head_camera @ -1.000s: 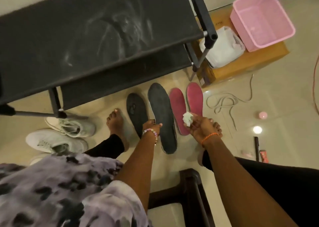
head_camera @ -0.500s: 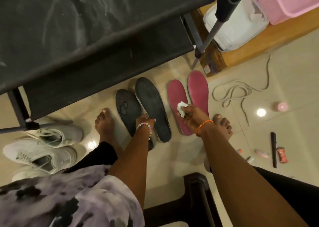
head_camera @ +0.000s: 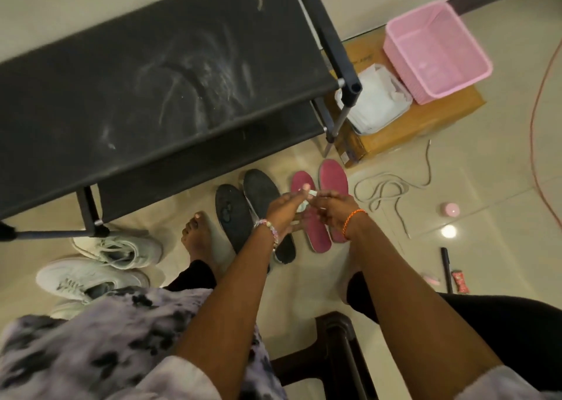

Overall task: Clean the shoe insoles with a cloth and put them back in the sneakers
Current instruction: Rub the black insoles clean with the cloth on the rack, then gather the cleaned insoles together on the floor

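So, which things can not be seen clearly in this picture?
- Head view, cloth: mostly covered by both hands, left hand and right hand.
- Left pink insole: its middle is behind the hands.
- Third white sneaker: covered by the shirt.
- Small red packet: too small to read.

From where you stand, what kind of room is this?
Probably a home entryway or shoe corner, though little of the room shows. A black fabric shoe rack stands on a glossy beige tiled floor, with white lace-up sneakers beside it and a pink plastic basket on a brown cardboard box.
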